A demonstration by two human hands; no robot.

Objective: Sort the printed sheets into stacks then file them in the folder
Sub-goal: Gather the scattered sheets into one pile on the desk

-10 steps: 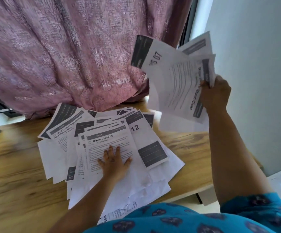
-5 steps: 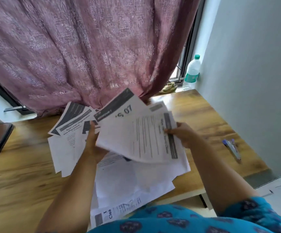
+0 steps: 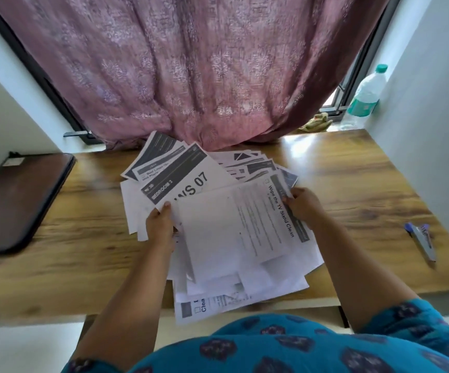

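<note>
Here, both hands' grip pinching the printed sheets (image 3: 234, 227), left hand (image 3: 160, 224), right hand (image 3: 305, 207), lower print blurred.

At frame centre, the left hand (image 3: 160, 224) and right hand (image 3: 302, 207) grip opposite edges of a bundle of printed sheets (image 3: 234, 227) above a fanned pile (image 3: 218, 168) on the wooden desk (image 3: 83, 251). A pen (image 3: 421, 240) lies right; a dark folder (image 3: 16, 200) lies left.

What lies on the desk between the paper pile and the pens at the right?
Head view: only bare wooden desk lies between the paper pile and the pens.
</note>
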